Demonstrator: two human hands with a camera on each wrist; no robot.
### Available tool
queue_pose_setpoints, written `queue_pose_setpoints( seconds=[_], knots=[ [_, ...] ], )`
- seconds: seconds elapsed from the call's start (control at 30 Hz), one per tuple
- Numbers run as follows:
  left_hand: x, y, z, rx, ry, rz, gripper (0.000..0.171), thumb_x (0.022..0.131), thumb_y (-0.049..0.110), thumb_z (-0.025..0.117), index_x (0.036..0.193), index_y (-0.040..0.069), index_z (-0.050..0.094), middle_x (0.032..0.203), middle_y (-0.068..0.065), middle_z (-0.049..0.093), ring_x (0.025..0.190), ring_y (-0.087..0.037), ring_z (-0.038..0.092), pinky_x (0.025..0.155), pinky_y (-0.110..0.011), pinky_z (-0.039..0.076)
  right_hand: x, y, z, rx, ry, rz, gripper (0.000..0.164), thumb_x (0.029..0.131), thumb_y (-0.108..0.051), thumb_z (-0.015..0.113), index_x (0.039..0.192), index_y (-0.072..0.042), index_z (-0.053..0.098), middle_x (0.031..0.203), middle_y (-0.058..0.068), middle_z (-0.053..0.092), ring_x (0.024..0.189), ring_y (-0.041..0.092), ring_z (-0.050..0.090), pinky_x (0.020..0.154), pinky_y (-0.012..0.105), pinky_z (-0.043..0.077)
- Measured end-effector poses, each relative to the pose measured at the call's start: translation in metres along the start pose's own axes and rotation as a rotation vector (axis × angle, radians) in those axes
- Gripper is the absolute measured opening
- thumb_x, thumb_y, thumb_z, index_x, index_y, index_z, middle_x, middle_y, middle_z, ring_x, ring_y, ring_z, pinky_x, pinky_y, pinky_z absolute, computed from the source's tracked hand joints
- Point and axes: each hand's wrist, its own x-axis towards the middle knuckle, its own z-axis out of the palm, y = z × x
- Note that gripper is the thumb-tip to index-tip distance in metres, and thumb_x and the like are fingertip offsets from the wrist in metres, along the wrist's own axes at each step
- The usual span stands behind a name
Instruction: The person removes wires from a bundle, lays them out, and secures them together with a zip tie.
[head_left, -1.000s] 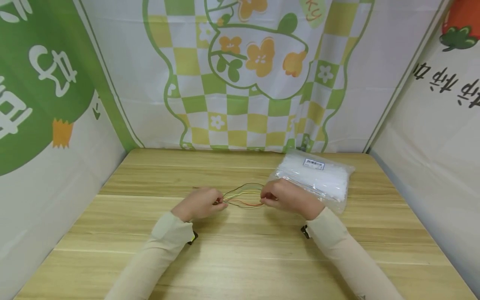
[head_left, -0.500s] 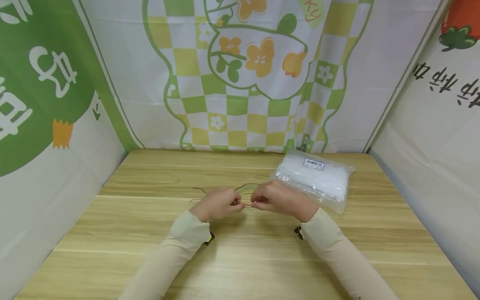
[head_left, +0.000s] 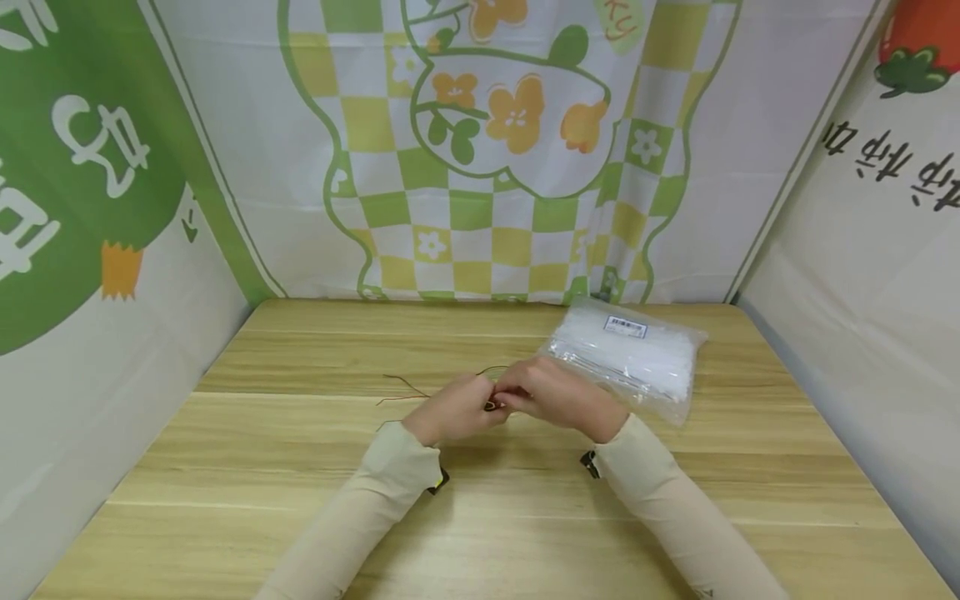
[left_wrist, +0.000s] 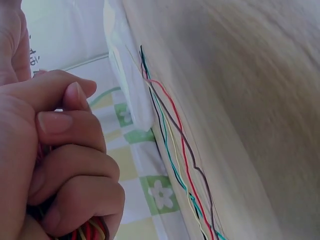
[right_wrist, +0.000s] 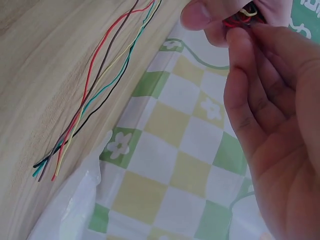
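Several wires: left hand grips them, right hand seemingly pinches some, partly hiding the bag.

pale wood-grain tabletop, green-and-yellow checkered cloth behind; white printed side cloth at right

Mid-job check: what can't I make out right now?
Bundle: left wrist view, mostly covered by the left hand.
Whether the right hand grips it: right wrist view, hidden between the hands.
Wires: right wrist view, cut off by the top edge.
Label: head view, print too small to read.
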Motion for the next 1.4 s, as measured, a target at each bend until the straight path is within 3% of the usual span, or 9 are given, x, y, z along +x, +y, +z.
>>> queue_pose_setpoints(
  seconds=[0.27, 0.5, 0.8, 0.9, 1.03, 1.2, 1.4],
  knots=[
    [0.002, 0.003, 0.001, -0.084, 0.005, -0.026, 0.039, 0.097, 0.006, 0.061, 0.066, 0.02, 0.044, 0.055, 0.011, 0.031, 0.047, -0.003, 0.026, 0.047, -0.019, 0.023, -0.001, 0.0, 0.0, 0.018, 0.036, -0.012, 0.01, 0.101, -0.009, 0.071, 0.093, -0.009, 0.079, 0.083, -0.001, 0.073, 0.073, 0.003, 0.059, 0.069, 0.02, 0.054],
    [0.005, 0.005, 0.0, -0.123, 0.041, -0.046, 0.03, 0.099, 0.009, 0.064, 0.072, 0.016, 0.054, 0.058, 0.009, 0.038, 0.048, -0.004, 0.033, 0.049, -0.019, 0.029, -0.002, -0.002, 0.002, 0.047, 0.127, -0.008, 0.008, 0.099, -0.006, 0.072, 0.1, -0.006, 0.08, 0.084, 0.002, 0.074, 0.073, 0.003, 0.062, 0.067, 0.017, 0.054],
    [0.007, 0.013, -0.006, -0.181, 0.097, -0.028, 0.027, 0.096, 0.005, 0.063, 0.071, 0.014, 0.057, 0.057, 0.007, 0.039, 0.047, -0.005, 0.031, 0.049, -0.02, 0.029, 0.0, -0.005, 0.007, 0.219, 0.281, 0.074, 0.006, 0.095, -0.002, 0.076, 0.098, -0.002, 0.081, 0.084, 0.006, 0.079, 0.07, 0.002, 0.067, 0.063, 0.02, 0.057],
    [0.008, 0.015, -0.007, -0.179, 0.123, -0.032, 0.029, 0.096, 0.004, 0.062, 0.07, 0.015, 0.056, 0.057, 0.008, 0.04, 0.048, -0.005, 0.032, 0.049, -0.021, 0.029, 0.001, -0.009, 0.009, 0.283, 0.341, 0.15, 0.006, 0.095, -0.001, 0.075, 0.097, -0.001, 0.081, 0.08, 0.006, 0.078, 0.066, 0.001, 0.064, 0.059, 0.022, 0.055],
    [0.01, 0.018, -0.009, -0.155, 0.157, -0.045, 0.035, 0.097, 0.004, 0.058, 0.066, 0.017, 0.05, 0.057, 0.008, 0.039, 0.048, -0.006, 0.032, 0.048, -0.021, 0.027, 0.005, -0.014, 0.013, 0.392, 0.383, 0.327, 0.01, 0.094, -0.004, 0.072, 0.096, 0.0, 0.081, 0.079, 0.008, 0.077, 0.062, 0.003, 0.061, 0.056, 0.022, 0.053],
    [0.009, 0.018, -0.008, -0.089, 0.202, -0.06, 0.036, 0.094, 0.001, 0.059, 0.064, 0.018, 0.046, 0.057, 0.007, 0.038, 0.049, -0.006, 0.032, 0.048, -0.021, 0.027, 0.011, -0.018, 0.018, 0.512, 0.345, 0.507, 0.015, 0.095, -0.005, 0.067, 0.098, 0.002, 0.08, 0.083, 0.011, 0.077, 0.064, 0.006, 0.061, 0.058, 0.021, 0.051],
    [0.008, 0.017, -0.003, -0.034, 0.287, -0.085, 0.034, 0.086, -0.001, 0.063, 0.064, 0.018, 0.044, 0.059, 0.006, 0.038, 0.05, -0.006, 0.032, 0.048, -0.02, 0.026, 0.015, -0.019, 0.023, 0.569, 0.329, 0.619, 0.018, 0.096, -0.007, 0.066, 0.102, 0.0, 0.082, 0.09, 0.011, 0.08, 0.063, 0.008, 0.059, 0.056, 0.022, 0.048]
  ],
)
